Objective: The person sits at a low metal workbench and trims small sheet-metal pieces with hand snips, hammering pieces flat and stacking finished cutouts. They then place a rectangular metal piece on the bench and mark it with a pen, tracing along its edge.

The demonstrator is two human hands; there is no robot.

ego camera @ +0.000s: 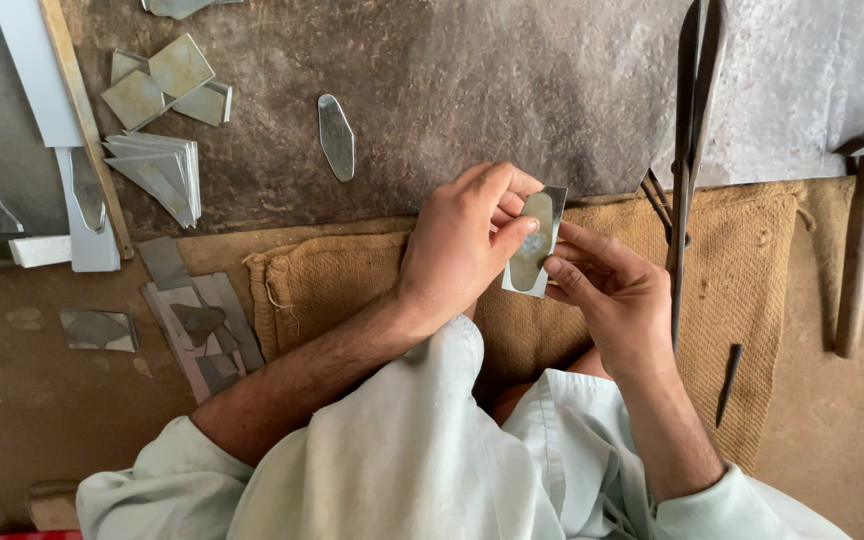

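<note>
- A small metal sheet is pinched at frame centre by the left hand and right hand, both closed on it.
- An oval template is pressed flat on it; marking seems in hand.
- Shears lie at one o'clock, wanted for cutting, by this reading.

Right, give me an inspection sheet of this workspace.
Surface: burlap mat on a dirt floor, worn dark slab behind.
Job's things: small metal sheet with an oval piece laid on it, held by left hand and right hand.
Clutter: metal offcuts, oval blank, long shears, hammer, punch.
Fingers: both hands pinch the sheet.
Cables: nothing seen.
Surroundings: wooden strip at left.
</note>
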